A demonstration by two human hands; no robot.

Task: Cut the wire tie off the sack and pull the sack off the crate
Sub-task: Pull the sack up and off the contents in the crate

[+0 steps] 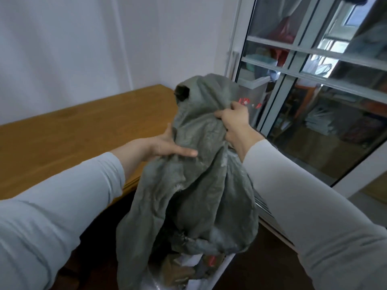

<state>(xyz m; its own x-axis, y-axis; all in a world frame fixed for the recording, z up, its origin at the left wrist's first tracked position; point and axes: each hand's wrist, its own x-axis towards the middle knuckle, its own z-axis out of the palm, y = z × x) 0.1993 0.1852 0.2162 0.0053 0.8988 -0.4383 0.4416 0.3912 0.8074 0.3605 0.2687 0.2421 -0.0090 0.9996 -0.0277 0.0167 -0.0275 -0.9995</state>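
Observation:
A crumpled grey-green sack (194,185) hangs in the air in front of me, lifted high, with a dark hole near its top. My right hand (234,120) is shut on a bunch of the sack's upper fabric. My left hand (167,146) presses flat against the sack's left side, fingers extended, thumb behind the cloth. Below the sack, the white-rimmed clear crate (222,268) shows at the bottom with papers and mixed items inside. The sack's lower edge drapes over the crate's opening. No wire tie or cutting tool is visible.
A wooden table top (73,139) lies to the left against a white wall. A glass sliding door with a white frame (310,84) stands to the right, close to the crate. Dark floor shows under the table and by the door.

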